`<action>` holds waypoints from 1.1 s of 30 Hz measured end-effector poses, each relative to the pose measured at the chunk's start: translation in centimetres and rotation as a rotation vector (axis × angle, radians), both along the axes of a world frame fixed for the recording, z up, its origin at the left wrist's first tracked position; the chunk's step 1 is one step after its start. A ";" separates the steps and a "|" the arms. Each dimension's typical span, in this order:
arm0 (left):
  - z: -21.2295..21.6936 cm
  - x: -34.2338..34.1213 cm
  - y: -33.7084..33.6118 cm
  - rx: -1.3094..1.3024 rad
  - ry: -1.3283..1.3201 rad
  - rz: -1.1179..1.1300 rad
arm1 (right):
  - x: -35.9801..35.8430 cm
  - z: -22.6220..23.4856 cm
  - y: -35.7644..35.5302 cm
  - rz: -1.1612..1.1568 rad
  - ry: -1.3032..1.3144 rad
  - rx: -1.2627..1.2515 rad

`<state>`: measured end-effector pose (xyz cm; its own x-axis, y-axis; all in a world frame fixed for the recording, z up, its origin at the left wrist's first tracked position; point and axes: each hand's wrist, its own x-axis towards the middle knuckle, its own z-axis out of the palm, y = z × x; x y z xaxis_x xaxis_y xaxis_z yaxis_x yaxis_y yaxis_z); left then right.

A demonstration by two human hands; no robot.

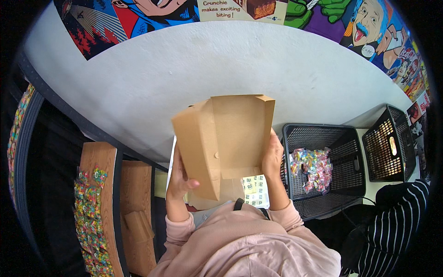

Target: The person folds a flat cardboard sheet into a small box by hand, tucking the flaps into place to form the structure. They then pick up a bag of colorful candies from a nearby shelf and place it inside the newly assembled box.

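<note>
A brown cardboard box (241, 131) stands raised in front of me, its lid hinged out to the left and its inside facing me. My left hand (179, 177) is closed on the lid's outer side, thumb pointing right along the lower part. The right side wall is gripped by my right hand (273, 159), with most of its fingers hidden behind the cardboard. Below the box, between my forearms, lies a white and yellow sheet (255, 190) with a repeated dark print.
To the right, a black plastic basket (344, 184) holds small wrapped sweets (314, 168); another black basket (390, 145) sits beyond it. Bags of colourful sweets (92, 217) line a wooden shelf (104, 159) at left. A white wall (184, 69) with posters rises ahead. Striped cloth (397, 221) lies lower right.
</note>
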<state>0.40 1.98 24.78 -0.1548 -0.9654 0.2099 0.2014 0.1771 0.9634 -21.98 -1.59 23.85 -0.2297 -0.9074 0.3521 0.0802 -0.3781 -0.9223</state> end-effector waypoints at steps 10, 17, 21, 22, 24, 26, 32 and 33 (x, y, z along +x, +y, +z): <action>0.1 -1.1 -0.1 0.006 0.034 -0.061 | 0.6 1.2 0.5 0.086 -0.022 0.077; -2.2 -0.6 -0.3 -0.087 -0.197 -0.065 | 0.9 1.7 0.4 0.028 0.167 -0.182; -3.6 1.8 0.3 -0.101 -0.260 -0.191 | 0.3 4.5 0.4 -0.036 0.270 -0.264; -4.0 2.1 0.5 -0.076 -0.250 -0.208 | 0.2 4.9 0.4 -0.078 0.268 -0.251; -4.2 2.3 0.3 -0.092 -0.071 -0.267 | 0.0 4.1 -0.2 -0.194 0.282 -0.363; -3.8 1.7 0.3 -0.127 0.093 -0.136 | -0.2 4.2 -0.1 -0.228 0.318 -0.383; -0.1 -1.5 -0.4 -0.414 -0.002 0.890 | 0.3 4.3 -0.1 -0.546 0.415 -0.625; 0.1 -1.8 0.0 -0.548 0.031 0.750 | 0.3 4.1 -0.1 -0.558 0.431 -0.635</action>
